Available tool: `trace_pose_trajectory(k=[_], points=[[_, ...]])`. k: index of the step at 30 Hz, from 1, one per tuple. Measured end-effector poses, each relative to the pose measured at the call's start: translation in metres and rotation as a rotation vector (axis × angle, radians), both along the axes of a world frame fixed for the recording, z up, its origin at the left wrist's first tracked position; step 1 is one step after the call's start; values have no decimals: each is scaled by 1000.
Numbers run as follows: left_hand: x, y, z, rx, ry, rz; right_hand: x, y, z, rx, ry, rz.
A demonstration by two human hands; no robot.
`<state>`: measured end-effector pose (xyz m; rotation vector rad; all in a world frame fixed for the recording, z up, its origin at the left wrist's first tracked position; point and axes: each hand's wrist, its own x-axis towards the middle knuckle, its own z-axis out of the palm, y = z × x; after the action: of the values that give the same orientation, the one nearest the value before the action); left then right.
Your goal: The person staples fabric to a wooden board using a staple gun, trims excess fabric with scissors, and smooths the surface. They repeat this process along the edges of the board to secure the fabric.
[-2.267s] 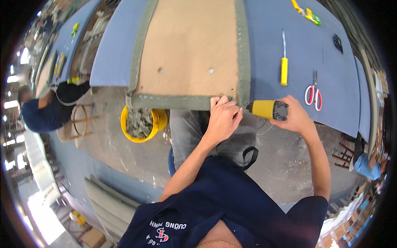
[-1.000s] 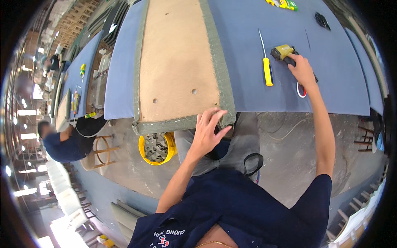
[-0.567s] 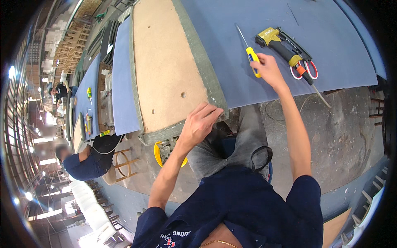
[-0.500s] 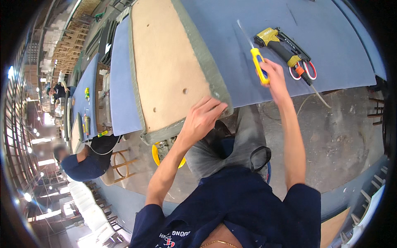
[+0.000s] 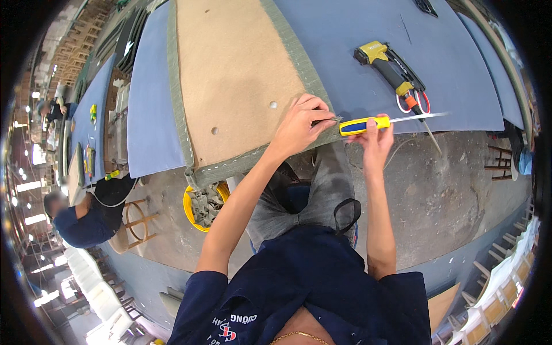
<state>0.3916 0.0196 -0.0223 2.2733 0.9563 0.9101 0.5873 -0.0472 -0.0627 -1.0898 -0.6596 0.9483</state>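
A tan board (image 5: 230, 75) edged with olive-green fabric (image 5: 293, 52) lies on a blue-covered table (image 5: 356, 23). My left hand (image 5: 302, 123) presses on the board's near corner, fingers pinching the fabric edge. My right hand (image 5: 374, 138) grips a yellow-and-blue handled screwdriver (image 5: 368, 123), held level just beyond that corner, its shaft pointing right. A yellow staple gun (image 5: 388, 66) rests on the table further back, with red-handled scissors (image 5: 411, 102) beside it.
A yellow bucket (image 5: 192, 210) of fabric scraps stands on the concrete floor under the board's near edge. Another person in dark blue (image 5: 86, 221) bends over by a wooden stool (image 5: 138, 221) at the left. More blue tables run along the left.
My right hand put the staple gun down on the table, picked up the screwdriver and brought it to the board's corner. My left hand stayed on that corner. The view shifted.
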Motion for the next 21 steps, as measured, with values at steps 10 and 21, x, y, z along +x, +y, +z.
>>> trace_pose_trajectory(k=[10, 21], points=[[2, -9, -28, 167, -85, -48, 55, 110, -9, -50, -871, 351], [7, -19, -52, 329, 215, 31, 123, 201, -59, -218, -1741, 30]])
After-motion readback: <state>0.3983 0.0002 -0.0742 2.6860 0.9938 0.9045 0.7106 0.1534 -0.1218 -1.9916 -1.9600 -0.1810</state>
